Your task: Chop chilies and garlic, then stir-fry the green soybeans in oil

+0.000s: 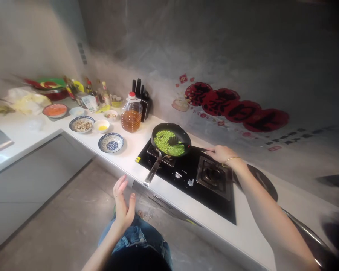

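Observation:
A dark frying pan (188,131) stands on the left burner, its metal handle (153,169) pointing toward me over the counter edge. Green peas (166,141) cover much of its bottom. My right hand (222,155) is closed around the handle of a black spatula (196,147); the slotted head rests among the peas. In front of the counter, my left hand (123,205) hangs in the air with nothing in it, fingers apart and slightly curled. It is close to the pan's handle but does not touch it.
Left of the black gas stove (186,195) stand an oil jug (131,114), a knife block (145,107), a blue-patterned bowl (111,143), a bowl of pale chopped pieces (81,124) and a bowl of orange food (55,110). A round dark lid (261,182) lies to the right.

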Tool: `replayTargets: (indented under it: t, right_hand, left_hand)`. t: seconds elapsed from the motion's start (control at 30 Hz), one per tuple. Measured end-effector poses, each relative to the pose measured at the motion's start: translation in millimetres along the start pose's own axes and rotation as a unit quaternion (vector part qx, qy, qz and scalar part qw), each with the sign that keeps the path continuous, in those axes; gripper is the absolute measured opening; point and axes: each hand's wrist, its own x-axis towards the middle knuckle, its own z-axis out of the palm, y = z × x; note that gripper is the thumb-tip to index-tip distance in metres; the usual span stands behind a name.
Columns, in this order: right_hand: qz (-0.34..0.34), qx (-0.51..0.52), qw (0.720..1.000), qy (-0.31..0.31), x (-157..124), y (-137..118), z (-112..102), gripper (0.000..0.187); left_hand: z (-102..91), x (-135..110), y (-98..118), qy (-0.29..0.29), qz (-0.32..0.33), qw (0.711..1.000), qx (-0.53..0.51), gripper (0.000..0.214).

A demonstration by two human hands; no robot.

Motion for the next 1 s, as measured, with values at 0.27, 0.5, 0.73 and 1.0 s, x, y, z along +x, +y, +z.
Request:
replayTargets:
  t: [0.27,0.5,0.73,1.0]
  right_hand:
    - [0.014,0.011,0.998,-0.061,-14.3,-22.6,5.8,0.038]
    - [0.096,0.079,0.992,-0.009,29.6,-75.8,42.6,0.044]
    - [-0.003,0.085,0.996,-0.034,39.4,-99.3,33.9,0.042]
    - [-0.005,0.0,0.999,-0.034,-28.7,-58.7,-1.5,0.04]
  left_hand:
    - [1.0,5.6,-6.2,-0.025,0.004,0.999,-0.029,0.051]
    - [-3.7,5.1,-11.3,-0.017,-0.013,1.0,-0.016,0.048]
    - [-8.2,7.5,-17.8,-0.011,-0.021,1.0,-0.008,0.047]
    - [-2.6,11.8,-20.7,-0.039,-0.015,0.999,-0.03,0.046]
